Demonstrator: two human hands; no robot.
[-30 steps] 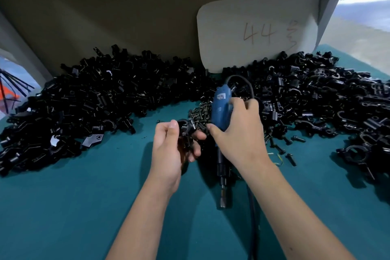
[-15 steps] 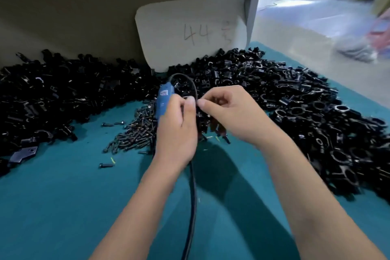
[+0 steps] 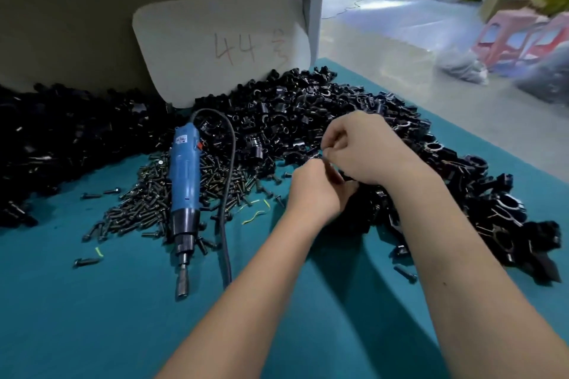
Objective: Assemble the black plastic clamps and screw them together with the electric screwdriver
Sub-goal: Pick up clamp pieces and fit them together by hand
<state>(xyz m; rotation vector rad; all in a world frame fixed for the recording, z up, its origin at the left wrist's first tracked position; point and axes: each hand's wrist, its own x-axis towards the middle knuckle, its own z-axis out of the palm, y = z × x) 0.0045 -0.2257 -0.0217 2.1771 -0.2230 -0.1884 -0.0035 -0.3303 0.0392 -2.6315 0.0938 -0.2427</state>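
Left hand: my left hand (image 3: 314,191) is curled, fingertips closed on a small black clamp piece (image 3: 348,181) just under my other hand. How much of the piece sits inside the fingers I cannot tell.
Right hand: my right hand (image 3: 363,148) is also curled, thumb and first fingers pinching something small at the place where both hands meet. Whether it is a screw or an edge of the clamp, I cannot tell.
Electric screwdriver: the electric screwdriver (image 3: 184,181) lies free on the teal table (image 3: 92,317), on top of the screw pile (image 3: 147,203). No hand touches it.
Direction from my grip: the screwdriver is at about 9 o'clock from my hands, well apart.
Long axis: it runs from 12 to 6 o'clock, bit end towards me, cable end away from me.
Nearer hand: my left hand is nearer to it; I judge the right must cross over the left to reach it.
Clamp supply: the clamp heap (image 3: 308,114) lies at 12 to 3 o'clock from my hands, touching them from below.
Step in hand: I judge that I am fitting the parts together by fingers; screwing is not yet begun.
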